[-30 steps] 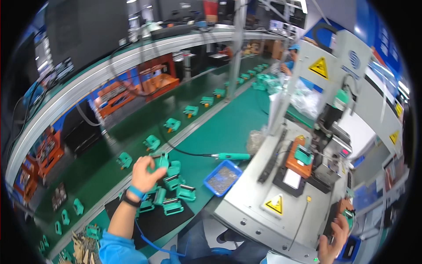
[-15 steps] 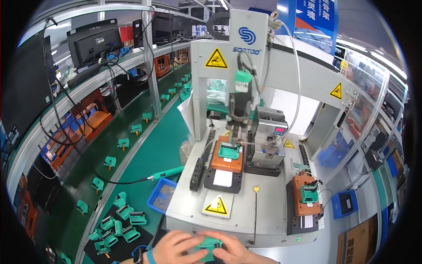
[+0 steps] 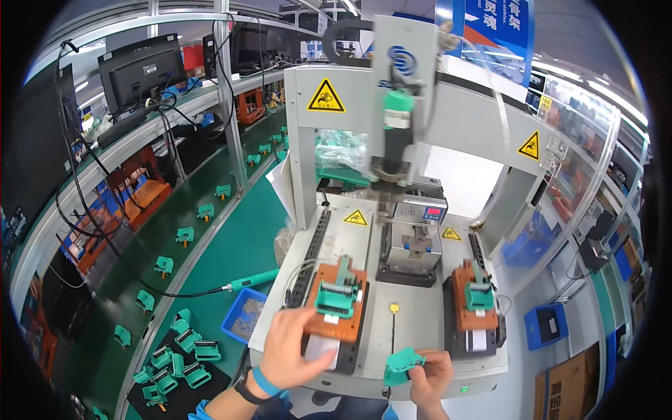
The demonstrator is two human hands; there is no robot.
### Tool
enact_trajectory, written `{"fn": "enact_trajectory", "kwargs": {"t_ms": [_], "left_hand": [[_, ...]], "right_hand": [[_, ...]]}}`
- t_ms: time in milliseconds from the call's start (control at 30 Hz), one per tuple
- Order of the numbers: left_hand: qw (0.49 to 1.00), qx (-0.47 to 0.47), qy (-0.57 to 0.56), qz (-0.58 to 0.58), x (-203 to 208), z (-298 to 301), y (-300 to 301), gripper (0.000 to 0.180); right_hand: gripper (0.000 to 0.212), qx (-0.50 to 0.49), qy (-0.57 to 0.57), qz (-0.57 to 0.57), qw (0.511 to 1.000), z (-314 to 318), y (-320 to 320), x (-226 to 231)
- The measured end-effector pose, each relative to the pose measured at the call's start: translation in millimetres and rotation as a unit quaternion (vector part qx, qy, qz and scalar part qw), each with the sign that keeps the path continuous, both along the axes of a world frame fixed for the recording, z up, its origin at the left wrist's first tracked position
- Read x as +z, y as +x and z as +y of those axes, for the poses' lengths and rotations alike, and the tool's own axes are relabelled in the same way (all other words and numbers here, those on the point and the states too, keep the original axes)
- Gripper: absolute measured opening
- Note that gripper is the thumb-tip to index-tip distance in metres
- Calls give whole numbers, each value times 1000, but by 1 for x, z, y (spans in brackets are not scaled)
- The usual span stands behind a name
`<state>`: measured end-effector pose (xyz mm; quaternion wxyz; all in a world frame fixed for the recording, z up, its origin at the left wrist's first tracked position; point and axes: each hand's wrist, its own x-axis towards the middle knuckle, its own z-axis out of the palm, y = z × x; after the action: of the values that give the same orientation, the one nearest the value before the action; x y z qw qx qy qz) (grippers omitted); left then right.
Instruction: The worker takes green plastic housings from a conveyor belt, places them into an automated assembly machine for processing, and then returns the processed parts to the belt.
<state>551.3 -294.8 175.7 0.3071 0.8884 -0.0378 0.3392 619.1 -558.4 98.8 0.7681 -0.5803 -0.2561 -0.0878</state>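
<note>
My right hand [image 3: 430, 378] pinches a green plastic housing [image 3: 403, 365] in front of the machine's front edge. My left hand [image 3: 285, 350] is open, thumb apart from the fingers, its fingertips at the near left edge of the left orange fixture [image 3: 334, 327]. Another green housing [image 3: 334, 299] with a dark bar across it sits in that fixture; whether my fingers touch the fixture I cannot tell. On the right, a second orange fixture [image 3: 463, 318] holds a similar green housing [image 3: 479, 296]. The screwdriving head [image 3: 397, 140] hangs between the two fixtures, blurred.
Several green housings [image 3: 187, 340] lie on a black mat at left. Beside them are a blue tray of screws [image 3: 245, 315] and a green electric screwdriver [image 3: 253, 280]. A conveyor [image 3: 150, 269] carries more housings. A steel screw feeder [image 3: 413, 248] stands behind; a blue bin [image 3: 546, 326] is at right.
The left fixture has slid toward me, and the screwdriving head has moved right, away from it. My left hand has let go of the held housing and reached forward; my right hand has carried it right.
</note>
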Motion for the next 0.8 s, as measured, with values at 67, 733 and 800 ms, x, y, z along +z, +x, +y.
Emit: {"fn": "enact_trajectory", "kwargs": {"t_ms": [67, 733, 800], "left_hand": [[998, 37, -3, 41, 7, 3, 12, 53], [981, -11, -165, 97, 16, 47, -12, 18], [975, 9, -199, 101, 15, 66, -47, 18]], "right_hand": [[19, -5, -10, 9, 1000, -2, 0, 1], [15, 54, -130, -85, 986, 124, 81, 109], [15, 69, -259, -95, 959, 144, 83, 103]]}}
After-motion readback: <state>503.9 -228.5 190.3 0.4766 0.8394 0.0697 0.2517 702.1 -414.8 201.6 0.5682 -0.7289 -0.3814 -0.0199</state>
